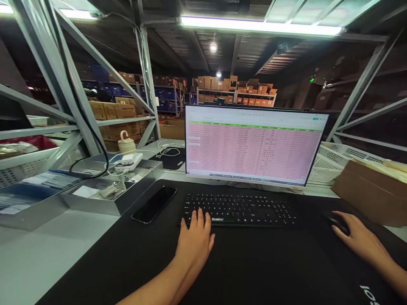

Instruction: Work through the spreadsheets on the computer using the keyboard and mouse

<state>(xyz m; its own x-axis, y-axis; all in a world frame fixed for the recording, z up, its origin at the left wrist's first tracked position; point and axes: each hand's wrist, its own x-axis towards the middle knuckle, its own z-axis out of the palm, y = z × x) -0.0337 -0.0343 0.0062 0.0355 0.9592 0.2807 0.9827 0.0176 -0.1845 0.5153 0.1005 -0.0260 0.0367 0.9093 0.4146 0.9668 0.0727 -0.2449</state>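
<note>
My left hand (194, 237) lies on the lower left keys of a black keyboard (235, 207), its fingers stretched out and apart. My right hand (356, 233) rests over a black computer mouse (337, 222), fingers around its sides. Both the keyboard and the mouse sit on a large black desk mat (254, 262). Behind the keyboard stands a monitor (254, 148) with a spreadsheet of pink rows under a green header. A dark smartphone (155, 204) lies face up to the left of the keyboard.
Grey trays (98, 206) with papers, small packets and a white power strip (129, 161) stand at the left. Behind them is a cream bottle (126, 142). A brown cardboard box (370, 192) and white baskets (327, 159) flank the monitor's right. Metal posts frame the desk.
</note>
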